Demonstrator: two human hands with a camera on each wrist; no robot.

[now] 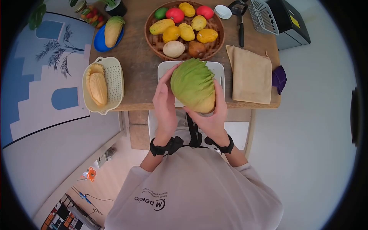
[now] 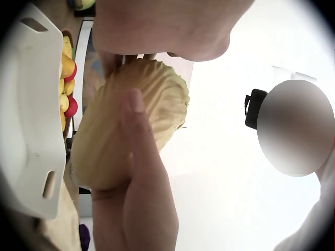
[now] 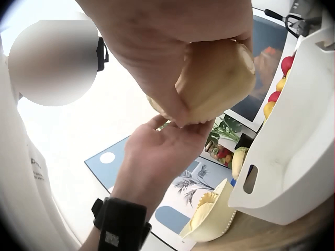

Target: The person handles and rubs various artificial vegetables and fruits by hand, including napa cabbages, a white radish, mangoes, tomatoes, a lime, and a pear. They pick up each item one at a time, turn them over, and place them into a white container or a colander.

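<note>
While both hands are around it, a cabbage [image 1: 191, 84] is held up in the air in front of the person, clear of the white tray [image 1: 219, 71] at the near edge of the table [image 1: 140, 82]. From the head view it looks plump and rounded, with ruffled green leaves overlapping toward the far end and fading to a pale yellow near the body. The left wrist view shows the leaves ribbed and creased, crinkling most at their tips; the right wrist view shows the other end, smoother and tan, finishing in a whitish round stub.

The right hand [image 1: 215, 119] grips the cabbage near its pale end, its thumb laid across the near side and its fingers wrapped around the other. The left hand [image 1: 165, 109] supports the opposite side with its palm turned inward, the fingers fairly straight and reaching along the leaves rather than clenched. Both forearms come up from the body and angle inward, each with a black wrist strap [image 1: 163, 147].

Just beyond the tray sits a wicker basket [image 1: 148, 38] of fruit. To the left are a cream basket [image 1: 115, 78] and a blue plate [image 1: 99, 40], and to the right lies a beige cloth [image 1: 251, 76].
</note>
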